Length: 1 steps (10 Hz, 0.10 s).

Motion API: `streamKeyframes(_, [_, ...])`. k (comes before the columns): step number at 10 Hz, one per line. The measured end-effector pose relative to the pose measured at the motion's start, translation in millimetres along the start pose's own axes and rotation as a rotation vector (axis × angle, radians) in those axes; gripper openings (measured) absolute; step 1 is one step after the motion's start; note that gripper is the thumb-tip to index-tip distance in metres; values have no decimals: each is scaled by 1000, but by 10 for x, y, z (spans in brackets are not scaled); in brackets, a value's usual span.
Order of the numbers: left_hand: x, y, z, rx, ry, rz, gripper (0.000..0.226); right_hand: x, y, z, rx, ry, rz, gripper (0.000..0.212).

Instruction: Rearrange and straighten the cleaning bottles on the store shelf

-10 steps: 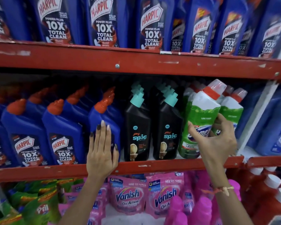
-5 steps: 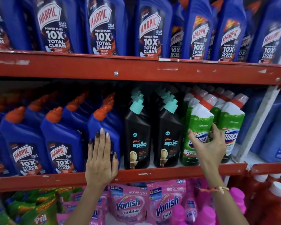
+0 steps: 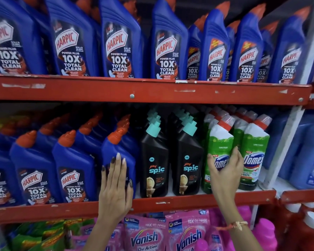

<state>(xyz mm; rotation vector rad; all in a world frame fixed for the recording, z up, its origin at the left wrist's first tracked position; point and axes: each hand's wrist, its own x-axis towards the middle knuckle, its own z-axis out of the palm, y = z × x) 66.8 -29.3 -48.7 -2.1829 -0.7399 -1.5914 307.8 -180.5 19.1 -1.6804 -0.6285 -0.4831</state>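
On the middle red shelf [image 3: 188,201] stand rows of blue Harpic bottles, black Spic bottles [image 3: 154,160] and green Domex bottles. My left hand [image 3: 116,189] lies flat, fingers together, against the front of the rightmost blue Harpic bottle [image 3: 120,147], covering its label. My right hand [image 3: 225,171] wraps around the front left green Domex bottle [image 3: 218,142], thumb on the left side and fingers on the right. That bottle stands upright on the shelf, beside a second Domex bottle [image 3: 254,156].
The upper shelf [image 3: 152,89] carries a full row of large blue Harpic bottles [image 3: 120,42]. Below hang pink Vanish pouches [image 3: 145,236], green Pril packs and pink and red bottles. A white upright [image 3: 283,145] separates light blue bottles [image 3: 312,156] at the right.
The green Domex bottle, tilted and lifted in my right hand a second ago, now stands upright in line on the shelf. My left hand stayed on the Harpic bottle.
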Motion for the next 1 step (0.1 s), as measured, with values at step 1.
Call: streamKeyframes(1, [54, 95, -52, -4, 13, 6, 64, -145, -222, 14, 131, 133, -118, 69])
